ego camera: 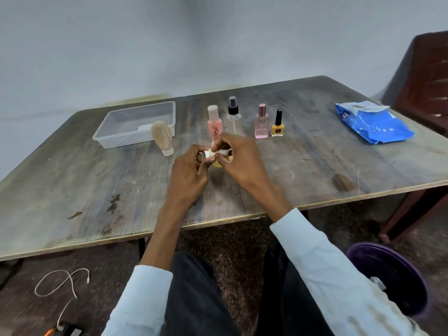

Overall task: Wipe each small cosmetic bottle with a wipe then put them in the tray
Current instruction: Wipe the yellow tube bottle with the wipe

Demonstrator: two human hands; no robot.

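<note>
While you're sitting at the worn grey-brown wooden table (303,166), your left hand (188,177) and right hand (238,161) are meeting over the table's middle. Left fingers are curling round a small yellowish bottle (217,163), mostly hidden; right thumb & fingertips are pinching a crumpled white wipe (219,152) against its top. Just behind, a pink tube bottle (214,124), clear spray bottle w/ black pump (234,117), pink square perfume bottle (261,123) and yellow nail polish bottle (277,126) are standing in a row. Left of them, a beige tube (162,137) is standing cap-down in front of the clear plastic tray (135,123). Far right, a blue wipes pack (373,122) is lying flat.
</note>
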